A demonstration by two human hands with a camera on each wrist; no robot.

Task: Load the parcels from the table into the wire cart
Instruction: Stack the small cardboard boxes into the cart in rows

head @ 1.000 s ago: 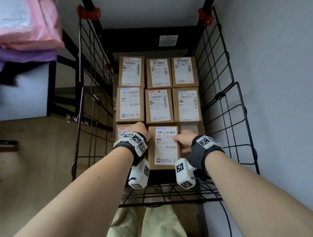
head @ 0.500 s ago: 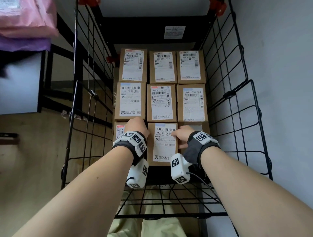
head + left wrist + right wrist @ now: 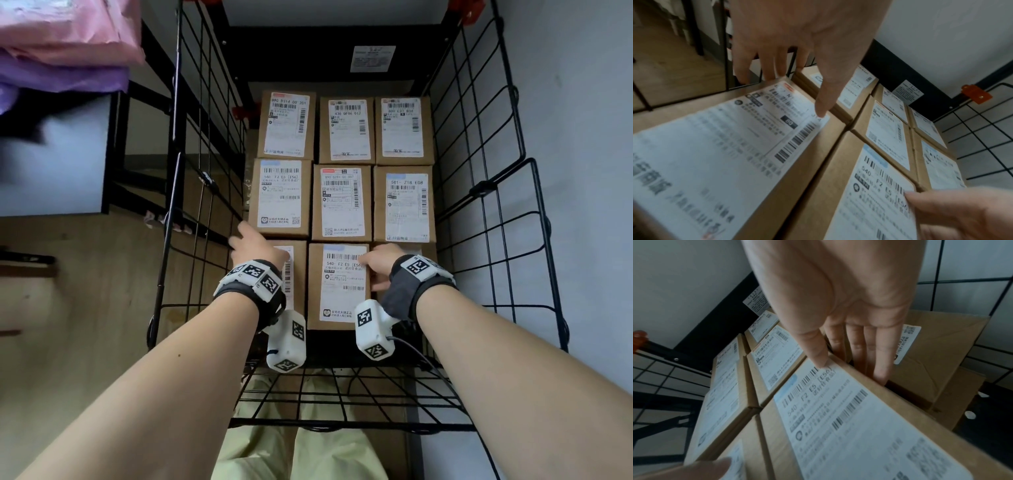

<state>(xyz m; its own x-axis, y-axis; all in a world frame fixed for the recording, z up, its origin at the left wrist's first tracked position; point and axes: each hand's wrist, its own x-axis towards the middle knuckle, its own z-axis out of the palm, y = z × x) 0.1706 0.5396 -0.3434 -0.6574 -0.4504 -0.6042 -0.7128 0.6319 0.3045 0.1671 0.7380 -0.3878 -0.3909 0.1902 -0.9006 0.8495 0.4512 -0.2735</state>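
Brown labelled parcels fill the black wire cart (image 3: 479, 192) in rows of three. My left hand (image 3: 253, 243) hovers over the near-left parcel (image 3: 298, 274), fingers straight past its far edge. Its thumb tip touches that parcel's label (image 3: 715, 154). My right hand (image 3: 376, 263) is at the near-middle parcel (image 3: 337, 284): the thumb lies on top of the label (image 3: 849, 418), and straight fingers (image 3: 879, 353) reach down its right side into the gap. The near-right parcel (image 3: 931, 353) sits lower and tilted, mostly hidden under my right hand in the head view.
Pink and purple bags (image 3: 65, 34) lie on a white table (image 3: 51, 164) to the left of the cart. A grey wall runs close along the cart's right side. Wooden floor (image 3: 68, 308) lies to the left. My legs show below the cart's near wire edge.
My left hand has left the near-middle parcel's left side and moved left over the near-left parcel. My right hand stays at the middle parcel's right edge. The view has moved closer.
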